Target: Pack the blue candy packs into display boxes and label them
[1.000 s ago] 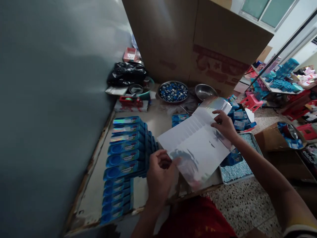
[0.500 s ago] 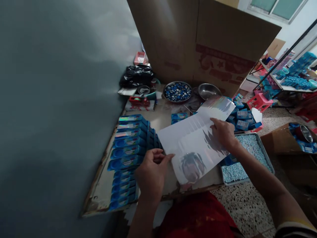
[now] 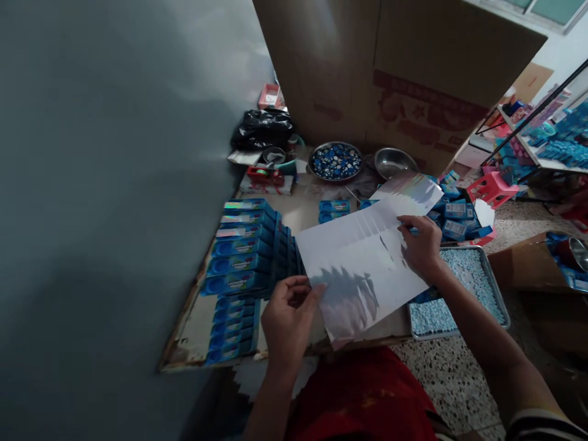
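Note:
I hold a large shiny silver sheet (image 3: 362, 263) over the low table (image 3: 202, 318). My left hand (image 3: 287, 315) pinches its near left edge, fingers curled. My right hand (image 3: 420, 245) rests on the sheet's right side with the fingers bent over it, thumb hidden beneath. The sheet reflects shapes and has faint cut strips near its upper part. To the left of the sheet lie rows of blue boxes (image 3: 243, 257) stacked side by side on the table.
A big cardboard box (image 3: 390, 73) stands behind the table. A bowl of blue caps (image 3: 336, 162) and an empty steel bowl (image 3: 394, 162) sit at the back. A tray of pale blue pellets (image 3: 459, 288) lies at right. A grey wall (image 3: 114, 184) runs along the left.
The view has shifted slightly; the sheet has tilted flatter and my left hand slid a little along its near edge. My right hand stays on the sheet's right side.

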Action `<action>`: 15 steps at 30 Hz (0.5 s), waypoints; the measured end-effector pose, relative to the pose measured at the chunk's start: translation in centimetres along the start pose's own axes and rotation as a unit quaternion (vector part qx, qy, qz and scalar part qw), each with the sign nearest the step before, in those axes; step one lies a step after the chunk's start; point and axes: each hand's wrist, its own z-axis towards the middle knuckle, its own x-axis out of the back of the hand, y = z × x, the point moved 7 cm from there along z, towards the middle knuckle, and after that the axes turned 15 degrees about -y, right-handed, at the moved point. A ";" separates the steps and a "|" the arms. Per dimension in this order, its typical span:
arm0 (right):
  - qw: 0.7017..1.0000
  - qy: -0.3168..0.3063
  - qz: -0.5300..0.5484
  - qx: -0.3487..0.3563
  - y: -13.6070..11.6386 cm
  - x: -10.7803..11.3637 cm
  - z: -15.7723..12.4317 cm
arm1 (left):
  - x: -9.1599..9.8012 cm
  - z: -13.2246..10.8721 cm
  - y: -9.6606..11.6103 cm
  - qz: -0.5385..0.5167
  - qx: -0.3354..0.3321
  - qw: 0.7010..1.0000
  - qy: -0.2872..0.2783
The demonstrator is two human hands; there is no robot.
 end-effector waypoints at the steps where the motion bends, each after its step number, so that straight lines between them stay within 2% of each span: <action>1: 0.999 -0.001 0.035 0.014 -0.5 0.3 0.0 | 0.2 0.1 0.1 -0.016 -0.001 1.000 -0.001; 3: 0.988 -0.024 0.148 0.034 -1.2 0.8 0.4 | 0.5 0.6 0.2 -0.067 -0.004 0.998 -0.012; 6: 0.954 -0.085 0.284 0.043 -1.6 0.9 1.6 | 0.7 1.6 0.9 -0.135 -0.025 0.990 -0.027; 8: 0.948 -0.131 0.290 0.034 -1.4 0.4 2.3 | 0.6 2.3 1.6 -0.155 -0.038 0.987 -0.037; 12: 0.926 -0.259 0.275 0.010 -0.9 -2.0 2.9 | 0.7 4.2 3.0 -0.133 -0.059 0.988 -0.047; 15: 0.916 -0.290 0.277 0.009 -0.8 -2.8 2.8 | 0.8 5.8 3.3 -0.140 -0.072 0.985 -0.074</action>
